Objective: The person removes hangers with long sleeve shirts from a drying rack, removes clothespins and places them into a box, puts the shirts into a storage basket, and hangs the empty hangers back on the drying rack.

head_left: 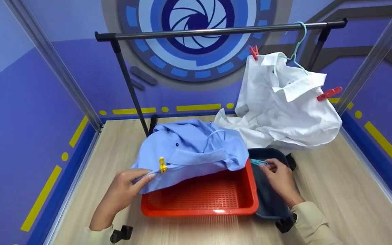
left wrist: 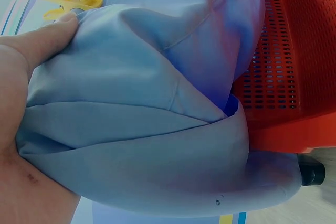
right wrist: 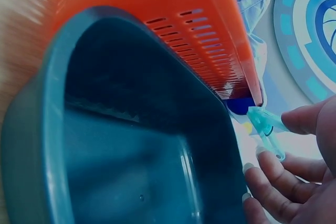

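My left hand (head_left: 124, 190) pinches the edge of a light blue shirt (head_left: 196, 143) between thumb and fingers. Right beside those fingertips a yellow clothespin (head_left: 162, 165) is clipped on the cloth. The shirt drapes over the back of a red basket (head_left: 199, 212), and a light blue hanger (head_left: 216, 132) shows in part at its collar. In my right hand (head_left: 281, 178) a light blue clothespin (right wrist: 266, 125) is held between thumb and fingers, above the rim of a dark basin (right wrist: 58, 145). The floor of that basin shows bare in the right wrist view.
Behind the baskets stands a black clothes rack (head_left: 189, 33). A white shirt (head_left: 291, 109) hangs from its right end on a light blue hanger, with red clothespins (head_left: 329, 93) at both shoulders. Walls rise on both sides of the wooden tabletop (head_left: 339, 190).
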Available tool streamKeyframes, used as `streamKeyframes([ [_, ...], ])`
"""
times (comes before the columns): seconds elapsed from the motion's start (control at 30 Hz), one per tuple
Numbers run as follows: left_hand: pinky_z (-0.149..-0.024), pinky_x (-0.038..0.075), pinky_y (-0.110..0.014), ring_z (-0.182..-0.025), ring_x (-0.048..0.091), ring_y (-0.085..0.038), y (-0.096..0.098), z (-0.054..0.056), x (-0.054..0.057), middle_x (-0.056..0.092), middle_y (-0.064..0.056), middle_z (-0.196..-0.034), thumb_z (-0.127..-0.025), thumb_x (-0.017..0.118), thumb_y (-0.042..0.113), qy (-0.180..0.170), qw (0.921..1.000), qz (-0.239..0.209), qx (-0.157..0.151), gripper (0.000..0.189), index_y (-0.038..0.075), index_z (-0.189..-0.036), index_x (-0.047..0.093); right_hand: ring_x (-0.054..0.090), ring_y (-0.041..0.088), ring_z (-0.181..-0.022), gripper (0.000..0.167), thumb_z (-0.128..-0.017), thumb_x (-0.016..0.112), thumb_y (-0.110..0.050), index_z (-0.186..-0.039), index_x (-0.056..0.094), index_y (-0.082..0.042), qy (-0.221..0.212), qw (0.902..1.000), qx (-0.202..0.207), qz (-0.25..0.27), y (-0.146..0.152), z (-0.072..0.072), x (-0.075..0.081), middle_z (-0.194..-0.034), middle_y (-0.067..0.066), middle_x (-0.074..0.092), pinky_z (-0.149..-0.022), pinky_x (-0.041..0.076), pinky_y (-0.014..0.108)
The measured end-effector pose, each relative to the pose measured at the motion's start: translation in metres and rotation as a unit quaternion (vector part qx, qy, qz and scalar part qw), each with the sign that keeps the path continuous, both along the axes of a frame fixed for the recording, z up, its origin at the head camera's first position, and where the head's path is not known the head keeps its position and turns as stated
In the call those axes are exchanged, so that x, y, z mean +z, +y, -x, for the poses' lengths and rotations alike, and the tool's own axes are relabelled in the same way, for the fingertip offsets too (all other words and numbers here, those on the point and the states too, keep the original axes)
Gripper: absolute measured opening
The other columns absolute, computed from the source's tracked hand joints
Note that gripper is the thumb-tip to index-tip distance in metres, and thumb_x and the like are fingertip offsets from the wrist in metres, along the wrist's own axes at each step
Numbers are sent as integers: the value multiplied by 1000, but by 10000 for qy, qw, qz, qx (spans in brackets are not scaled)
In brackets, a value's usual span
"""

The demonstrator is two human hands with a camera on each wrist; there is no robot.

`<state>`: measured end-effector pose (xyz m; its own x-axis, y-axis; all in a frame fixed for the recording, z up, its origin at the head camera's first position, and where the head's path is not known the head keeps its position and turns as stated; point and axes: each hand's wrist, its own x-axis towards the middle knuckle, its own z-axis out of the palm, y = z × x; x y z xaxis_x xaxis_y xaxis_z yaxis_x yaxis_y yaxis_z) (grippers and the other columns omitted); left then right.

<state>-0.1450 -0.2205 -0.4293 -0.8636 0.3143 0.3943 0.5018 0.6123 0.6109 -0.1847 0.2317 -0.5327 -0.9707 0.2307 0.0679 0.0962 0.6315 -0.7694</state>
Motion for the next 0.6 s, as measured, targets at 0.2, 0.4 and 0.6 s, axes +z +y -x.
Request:
streamKeyframes([
  [0.2,-78,58,-29,-84,69,-6,1,-1,0,75,6,-93,-85,72,17,-28,10000,49,50,12,14,-96,78,63,22,-89,31,-91,66,-26,-113,65,-3,-18,10000,-8,-86,0,2,-4,-93,10,69,-74,48,26],
  [0.4,-78,58,-30,-84,69,-5,1,-1,0,75,6,-92,-85,72,16,26,10000,39,50,12,14,-95,78,63,24,-89,33,-91,65,-26,-114,64,-1,-91,9999,57,-90,0,2,-6,-94,11,69,-75,48,29],
  [0.6,-78,57,-30,-84,69,-5,1,-1,-1,75,7,-92,-85,73,16,16,10000,24,39,12,15,-95,78,64,27,-93,34,-92,64,-26,-114,64,0,-178,9997,104,-88,1,7,-10,-99,16,71,-80,50,36],
])
